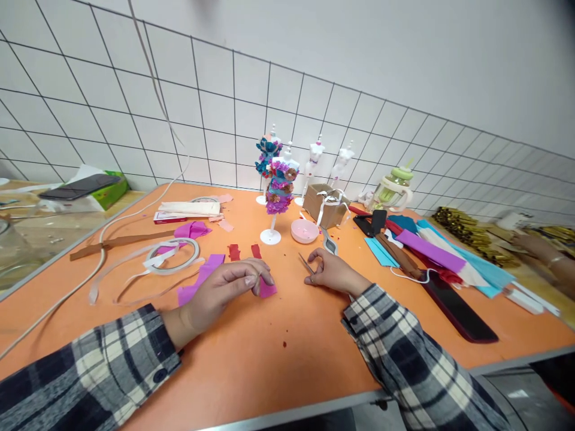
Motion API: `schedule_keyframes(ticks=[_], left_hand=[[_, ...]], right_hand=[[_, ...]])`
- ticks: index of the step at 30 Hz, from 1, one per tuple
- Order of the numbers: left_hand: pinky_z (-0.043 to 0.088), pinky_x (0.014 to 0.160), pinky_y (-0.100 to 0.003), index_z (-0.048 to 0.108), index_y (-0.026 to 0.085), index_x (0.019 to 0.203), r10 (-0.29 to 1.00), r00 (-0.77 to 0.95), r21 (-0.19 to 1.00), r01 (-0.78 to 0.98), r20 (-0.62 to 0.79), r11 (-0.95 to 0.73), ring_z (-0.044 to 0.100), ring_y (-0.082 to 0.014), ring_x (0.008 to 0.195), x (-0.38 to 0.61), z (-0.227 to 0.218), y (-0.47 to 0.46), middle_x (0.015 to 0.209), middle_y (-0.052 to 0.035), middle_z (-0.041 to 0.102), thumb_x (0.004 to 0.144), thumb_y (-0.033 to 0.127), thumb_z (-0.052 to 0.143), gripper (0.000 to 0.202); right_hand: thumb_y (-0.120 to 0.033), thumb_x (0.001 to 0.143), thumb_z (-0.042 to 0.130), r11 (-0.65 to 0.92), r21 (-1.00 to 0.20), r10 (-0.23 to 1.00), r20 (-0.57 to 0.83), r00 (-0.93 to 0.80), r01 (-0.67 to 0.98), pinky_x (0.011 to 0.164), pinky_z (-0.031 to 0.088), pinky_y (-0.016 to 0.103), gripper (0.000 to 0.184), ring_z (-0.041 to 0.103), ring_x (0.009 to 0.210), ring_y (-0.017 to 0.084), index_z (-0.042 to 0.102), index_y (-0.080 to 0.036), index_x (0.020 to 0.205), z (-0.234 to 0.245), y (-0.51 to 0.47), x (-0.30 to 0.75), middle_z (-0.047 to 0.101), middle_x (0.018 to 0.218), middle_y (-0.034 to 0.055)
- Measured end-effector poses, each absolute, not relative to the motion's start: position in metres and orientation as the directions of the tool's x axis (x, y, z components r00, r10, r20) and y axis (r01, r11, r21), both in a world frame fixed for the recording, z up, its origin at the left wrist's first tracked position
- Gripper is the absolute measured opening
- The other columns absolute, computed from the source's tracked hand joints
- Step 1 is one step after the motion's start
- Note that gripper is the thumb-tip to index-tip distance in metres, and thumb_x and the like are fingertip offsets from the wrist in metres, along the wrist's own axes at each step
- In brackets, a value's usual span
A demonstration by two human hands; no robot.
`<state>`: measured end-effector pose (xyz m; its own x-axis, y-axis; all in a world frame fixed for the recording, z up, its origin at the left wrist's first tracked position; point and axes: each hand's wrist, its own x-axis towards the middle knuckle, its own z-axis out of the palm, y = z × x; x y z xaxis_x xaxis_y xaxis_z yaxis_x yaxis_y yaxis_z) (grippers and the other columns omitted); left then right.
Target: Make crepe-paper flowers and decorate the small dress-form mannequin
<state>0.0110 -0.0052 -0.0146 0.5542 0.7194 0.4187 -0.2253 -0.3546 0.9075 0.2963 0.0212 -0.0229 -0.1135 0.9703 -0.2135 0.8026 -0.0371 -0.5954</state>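
Observation:
My left hand hovers low over the orange table, fingers curled together with the thumb against them; whatever they may hold is too small or hidden to name. Just beyond its fingertips lies a small purple piece of crepe paper. A longer purple strip is partly covered by that hand. My right hand grips thin tweezers, their tip angled up and left. Two red paper scraps lie beyond the left hand. Behind the right hand are a pink bowl and a grey-handled tool.
Small dress forms stand at the back, one covered in purple and brown paper flowers. A brown box holds ribbon. Tape rolls lie left, coloured paper and a jug right. Another person's hand shows far right.

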Motion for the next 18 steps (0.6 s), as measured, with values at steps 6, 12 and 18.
schedule_keyframes(ticks=[6,12,18], left_hand=[[0.046,0.090,-0.036,0.069,0.017,0.076,0.723,0.563,0.916,-0.272,0.401,-0.296,0.062,-0.0227,0.088,0.011,-0.015,-0.006,0.084,-0.0064,0.067,0.094,0.038,0.061,0.029],[0.048,0.087,-0.037,0.071,0.016,0.078,0.701,0.605,0.924,-0.189,0.377,-0.334,0.063,-0.0235,0.087,0.014,-0.017,-0.004,0.084,-0.0079,0.068,0.093,0.044,0.061,0.033],[0.050,0.088,-0.036,0.071,0.016,0.076,0.668,0.655,0.927,-0.143,0.352,-0.347,0.065,-0.0234,0.090,0.019,-0.018,-0.006,0.088,-0.0091,0.070,0.094,0.046,0.060,0.037]], right_hand=[[-0.031,0.068,0.081,0.001,-0.634,0.965,-0.201,-0.167,0.773,0.054,0.032,0.021,0.035,0.050,0.059,0.010,0.061,-0.018,0.094,-0.021,0.019,0.291,0.058,0.066,-0.0052],[-0.031,0.084,0.066,0.235,-0.768,0.958,0.082,-0.273,0.596,0.058,0.033,0.024,0.019,0.042,0.059,0.010,0.069,-0.020,0.098,-0.007,-0.002,0.266,0.053,0.068,-0.0037],[-0.039,0.079,0.074,0.244,-0.963,0.920,0.193,-0.342,0.114,0.072,0.044,0.029,0.026,0.056,0.077,0.015,0.074,-0.021,0.099,-0.015,-0.027,0.230,0.066,0.088,0.0035]])
